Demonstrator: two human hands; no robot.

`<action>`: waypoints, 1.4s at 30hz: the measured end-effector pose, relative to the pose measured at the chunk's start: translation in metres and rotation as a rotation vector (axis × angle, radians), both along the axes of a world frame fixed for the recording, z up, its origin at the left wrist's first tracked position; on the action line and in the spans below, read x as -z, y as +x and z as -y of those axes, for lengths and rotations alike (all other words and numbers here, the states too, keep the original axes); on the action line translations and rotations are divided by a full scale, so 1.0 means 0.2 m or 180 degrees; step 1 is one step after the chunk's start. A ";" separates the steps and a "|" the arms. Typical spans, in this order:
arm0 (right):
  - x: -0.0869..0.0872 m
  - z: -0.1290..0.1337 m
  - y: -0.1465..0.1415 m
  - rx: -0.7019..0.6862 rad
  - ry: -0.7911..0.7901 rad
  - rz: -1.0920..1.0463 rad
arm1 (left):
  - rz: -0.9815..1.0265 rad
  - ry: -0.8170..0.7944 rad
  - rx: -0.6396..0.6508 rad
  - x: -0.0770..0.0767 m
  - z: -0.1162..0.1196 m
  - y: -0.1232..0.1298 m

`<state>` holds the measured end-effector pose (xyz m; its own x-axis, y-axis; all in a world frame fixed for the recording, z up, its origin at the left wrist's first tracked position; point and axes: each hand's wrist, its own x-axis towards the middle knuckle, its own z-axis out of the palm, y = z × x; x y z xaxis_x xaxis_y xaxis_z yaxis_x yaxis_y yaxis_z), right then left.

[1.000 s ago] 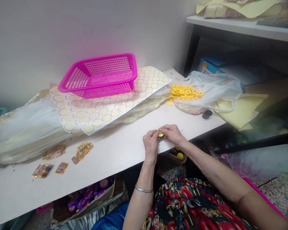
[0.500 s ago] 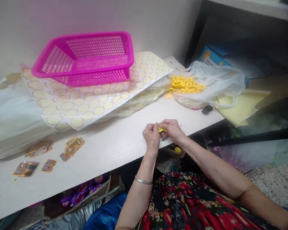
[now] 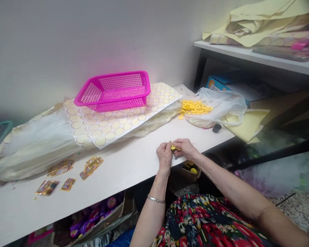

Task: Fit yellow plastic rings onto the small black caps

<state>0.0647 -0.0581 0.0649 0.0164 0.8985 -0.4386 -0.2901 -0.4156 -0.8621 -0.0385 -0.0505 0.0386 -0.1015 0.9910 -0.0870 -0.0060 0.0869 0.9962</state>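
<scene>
My left hand (image 3: 164, 156) and my right hand (image 3: 187, 149) meet over the table's front edge. Between their fingertips is a small yellow-and-black round piece (image 3: 173, 147), pinched from both sides. Its exact kind is too small to tell, and fingers cover part of it. Beyond my right hand, a heap of yellow ring-shaped pieces (image 3: 196, 107) spills from a clear plastic bag (image 3: 222, 101). A short black cylinder (image 3: 216, 128) lies on the table to the right of my hands.
A pink basket (image 3: 113, 105) rests on sheets of round stickers (image 3: 108, 128). Small printed cards (image 3: 92, 166) lie on the left of the white table (image 3: 118, 168). Below the edge are an open box of purple items (image 3: 92, 216) and a box with yellow-and-black pieces (image 3: 192, 168).
The view has tilted up, bringing the right-hand shelf into sight. Both hands stay together on the small piece, and more of its black part now shows.
</scene>
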 end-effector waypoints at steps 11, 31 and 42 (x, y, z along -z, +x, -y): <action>0.04 0.01 -0.01 0.0040 0.0291 0.0309 | 0.0069 -0.0171 0.0187 0.00 0.00 -0.01; 0.05 0.00 -0.01 0.0352 -0.0145 0.0033 | -0.0333 0.0193 -0.0054 0.05 0.02 0.04; -0.01 0.01 0.07 -0.0496 -0.0029 -0.0015 | 0.0395 -0.0419 0.0573 -0.02 -0.04 -0.04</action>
<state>0.0779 -0.0603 0.0671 -0.1249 0.8860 -0.4465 -0.2256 -0.4636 -0.8569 -0.0467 -0.0434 0.0428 0.0951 0.9714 -0.2174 -0.1004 0.2266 0.9688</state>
